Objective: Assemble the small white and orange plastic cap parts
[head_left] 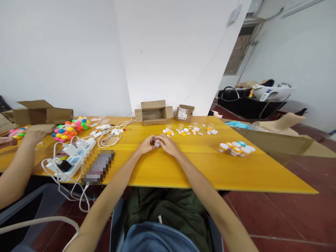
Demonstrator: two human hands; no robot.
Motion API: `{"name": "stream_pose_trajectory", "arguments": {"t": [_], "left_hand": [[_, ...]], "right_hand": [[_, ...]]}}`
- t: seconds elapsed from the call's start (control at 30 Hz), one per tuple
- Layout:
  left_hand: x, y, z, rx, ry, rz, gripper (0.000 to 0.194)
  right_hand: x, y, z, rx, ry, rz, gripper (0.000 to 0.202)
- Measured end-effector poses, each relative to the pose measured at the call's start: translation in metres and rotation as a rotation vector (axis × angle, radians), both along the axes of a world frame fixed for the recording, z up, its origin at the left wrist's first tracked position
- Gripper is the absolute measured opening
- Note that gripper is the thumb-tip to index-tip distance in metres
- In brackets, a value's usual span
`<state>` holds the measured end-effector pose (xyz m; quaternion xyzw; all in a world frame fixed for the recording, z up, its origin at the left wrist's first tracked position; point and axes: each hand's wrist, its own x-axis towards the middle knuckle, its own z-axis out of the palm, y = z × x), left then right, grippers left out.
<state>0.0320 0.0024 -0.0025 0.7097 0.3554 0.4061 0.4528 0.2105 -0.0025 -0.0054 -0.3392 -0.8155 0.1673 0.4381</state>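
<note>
My left hand (146,145) and my right hand (167,144) meet over the middle of the yellow table (162,171). Between them is a small clear and white piece (156,142), with the fingers of both hands closed around it; its details are too small to tell. Beyond my hands lie scattered small white and orange parts (184,132) with a few clear cups. To the right stands a group of small jars (236,149) with white, orange and teal lids.
An open cardboard box (153,113) and a smaller box (185,113) stand by the wall. On the left are a power strip (76,161) with cables, a blurred phone (98,167), colourful balls (70,131) and another person's arm (19,168).
</note>
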Motion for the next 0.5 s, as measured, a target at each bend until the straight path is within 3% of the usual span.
{"name": "stream_pose_trajectory", "arguments": {"t": [0.23, 0.5], "left_hand": [[0.0008, 0.0006, -0.0004, 0.008, 0.011, -0.009, 0.044], [0.0006, -0.0011, 0.0017, -0.001, 0.0, -0.019, 0.041]], "right_hand": [[-0.0013, -0.0044, 0.0033, -0.036, -0.021, -0.097, 0.009], [-0.0026, -0.0062, 0.0049, -0.04, -0.026, -0.114, 0.006]]}}
